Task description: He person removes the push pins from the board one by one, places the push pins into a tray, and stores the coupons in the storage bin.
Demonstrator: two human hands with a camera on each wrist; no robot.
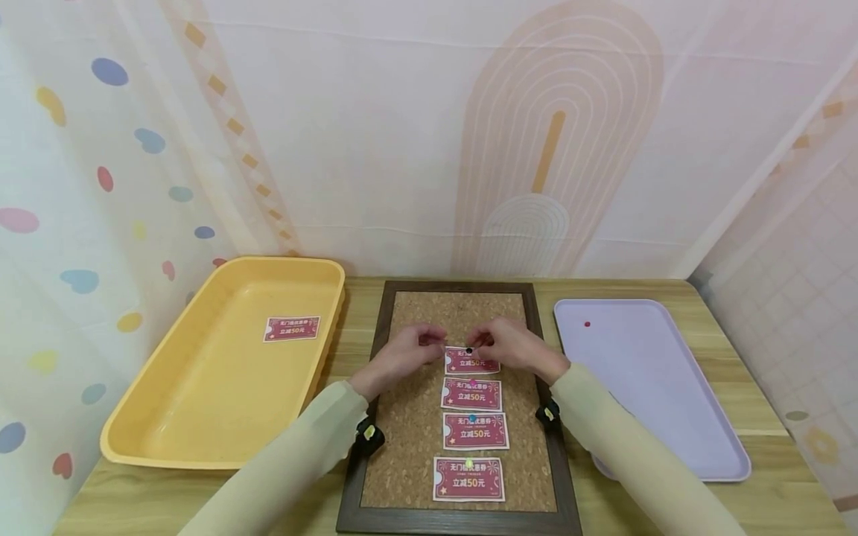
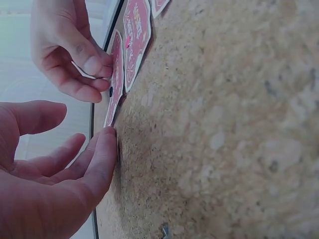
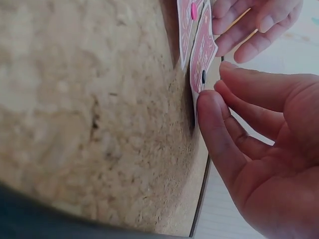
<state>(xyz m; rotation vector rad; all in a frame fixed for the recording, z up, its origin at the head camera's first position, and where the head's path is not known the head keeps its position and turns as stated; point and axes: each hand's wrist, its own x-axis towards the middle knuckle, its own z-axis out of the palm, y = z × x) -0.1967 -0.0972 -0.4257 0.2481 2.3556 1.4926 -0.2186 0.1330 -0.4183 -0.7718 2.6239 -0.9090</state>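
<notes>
A cork board (image 1: 402, 461) in a dark wooden frame bears several red paper coupons in a column. The top coupon (image 1: 462, 364) has a black pushpin (image 3: 203, 76) in its upper edge. My left hand (image 1: 407, 348) touches the left end of that coupon with its fingertips, thumb held apart. At its other end, a fingertip of my right hand (image 1: 515, 345) rests by the coupon's edge, beside the black pin; the thumb stands away from it. Below lie coupons with a pink pin (image 1: 473, 383), a blue pin (image 1: 472, 418) and a yellow-green pin (image 1: 468, 463).
On the left stands a yellow tray (image 1: 201, 402) with one loose coupon (image 1: 292, 329) in it. To the right lies a lilac tray (image 1: 670, 417) holding a small red pushpin (image 1: 588, 324). A patterned curtain (image 1: 375, 134) hangs behind the wooden table (image 1: 791, 447).
</notes>
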